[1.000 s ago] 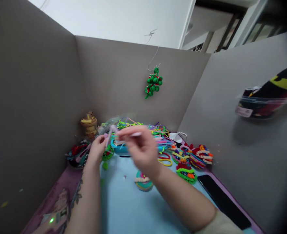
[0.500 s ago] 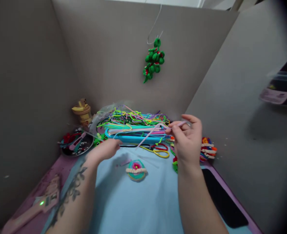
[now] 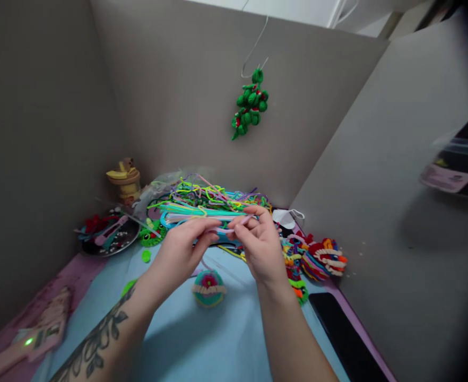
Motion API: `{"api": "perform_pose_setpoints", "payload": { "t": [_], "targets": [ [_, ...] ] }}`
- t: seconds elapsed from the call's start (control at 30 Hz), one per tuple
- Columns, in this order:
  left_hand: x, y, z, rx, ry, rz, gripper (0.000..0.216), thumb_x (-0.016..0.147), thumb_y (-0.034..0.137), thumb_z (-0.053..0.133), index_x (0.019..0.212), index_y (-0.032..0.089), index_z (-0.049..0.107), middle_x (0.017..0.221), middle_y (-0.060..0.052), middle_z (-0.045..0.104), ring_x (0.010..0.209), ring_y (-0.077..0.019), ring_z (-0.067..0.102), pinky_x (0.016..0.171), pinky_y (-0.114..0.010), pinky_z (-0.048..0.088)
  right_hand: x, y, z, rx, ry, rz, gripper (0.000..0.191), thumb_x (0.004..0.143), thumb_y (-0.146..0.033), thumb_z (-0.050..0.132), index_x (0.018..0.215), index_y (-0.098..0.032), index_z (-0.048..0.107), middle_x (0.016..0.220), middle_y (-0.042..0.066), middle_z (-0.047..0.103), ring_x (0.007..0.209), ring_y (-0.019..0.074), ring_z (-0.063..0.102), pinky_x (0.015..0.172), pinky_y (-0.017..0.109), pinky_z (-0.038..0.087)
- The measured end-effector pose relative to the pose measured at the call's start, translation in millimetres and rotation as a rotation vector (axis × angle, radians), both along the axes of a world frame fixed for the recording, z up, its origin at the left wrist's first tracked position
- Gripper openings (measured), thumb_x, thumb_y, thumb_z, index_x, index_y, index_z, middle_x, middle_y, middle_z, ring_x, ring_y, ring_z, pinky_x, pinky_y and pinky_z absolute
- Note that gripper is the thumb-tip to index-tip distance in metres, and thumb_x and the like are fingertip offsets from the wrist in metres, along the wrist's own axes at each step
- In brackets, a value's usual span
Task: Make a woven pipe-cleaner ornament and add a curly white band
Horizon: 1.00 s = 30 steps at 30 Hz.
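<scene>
Both of my hands are raised above the light blue mat [image 3: 218, 339] and meet on one thin pink pipe cleaner [image 3: 226, 229]. My left hand [image 3: 180, 253] pinches its left end between thumb and fingers. My right hand [image 3: 260, 245] pinches the other end, fingers curled. Below them on the mat lies a small round coiled piece [image 3: 208, 287] in teal, pink and cream. Behind the hands a pile of coloured pipe cleaners [image 3: 206, 204] is heaped over a blue tray.
Grey partition walls enclose the desk. A green and red ornament [image 3: 250, 103] hangs on the back wall. A dark dish of scraps [image 3: 106, 233] and a wooden jar [image 3: 123, 180] stand at left. Finished coiled pieces [image 3: 317, 257] and a black phone [image 3: 345, 334] lie at right.
My left hand rose from the mat and joined the right on the pink pipe cleaner. My right hand moved left toward the middle. The camera view shifted slightly.
</scene>
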<state>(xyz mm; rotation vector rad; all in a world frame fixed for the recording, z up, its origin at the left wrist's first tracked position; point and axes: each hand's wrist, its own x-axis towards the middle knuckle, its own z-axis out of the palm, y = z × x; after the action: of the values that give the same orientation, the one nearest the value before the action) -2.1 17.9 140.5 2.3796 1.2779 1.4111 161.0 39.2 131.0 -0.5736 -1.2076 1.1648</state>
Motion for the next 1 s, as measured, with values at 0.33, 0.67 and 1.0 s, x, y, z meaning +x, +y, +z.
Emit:
{"api": "perform_pose_setpoints", "payload": {
  "t": [0.33, 0.67, 1.0],
  "targets": [
    [-5, -20, 20.8, 0.181, -0.041, 0.018, 0.010, 0.084, 0.012, 0.058, 0.089, 0.016, 0.067, 0.083, -0.004, 0.071, 0.077, -0.0132, 0.065, 0.073, -0.022, 0.050, 20, -16, 16.0, 0.755, -0.849, -0.592, 0.038, 0.086, -0.024, 0.057, 0.123, -0.031, 0.052, 0.137, 0.007, 0.039, 0.130, 0.0302, 0.036, 0.108, 0.054, 0.029],
    [-8, -1, 6.8, -0.039, -0.051, -0.033, 0.009, 0.084, 0.020, 0.061, 0.084, 0.018, 0.070, 0.077, -0.002, 0.071, 0.068, -0.0126, 0.063, 0.062, -0.022, 0.049, 18, -2, 2.6, 0.876, -1.088, -0.521, 0.025, 0.089, -0.017, 0.054, 0.108, -0.031, 0.062, 0.111, 0.002, 0.066, 0.121, 0.0256, 0.046, 0.109, 0.056, 0.019],
    [-13, 9, -2.9, 0.029, 0.044, 0.047, 0.005, 0.083, 0.016, 0.062, 0.084, 0.017, 0.067, 0.080, -0.003, 0.071, 0.075, -0.0148, 0.065, 0.069, -0.025, 0.049, 22, 9, -2.9, 0.763, -1.063, -0.489, 0.016, 0.088, -0.014, 0.052, 0.086, -0.021, 0.066, 0.077, 0.002, 0.066, 0.084, 0.0191, 0.053, 0.088, 0.038, 0.038]
  ]
}}
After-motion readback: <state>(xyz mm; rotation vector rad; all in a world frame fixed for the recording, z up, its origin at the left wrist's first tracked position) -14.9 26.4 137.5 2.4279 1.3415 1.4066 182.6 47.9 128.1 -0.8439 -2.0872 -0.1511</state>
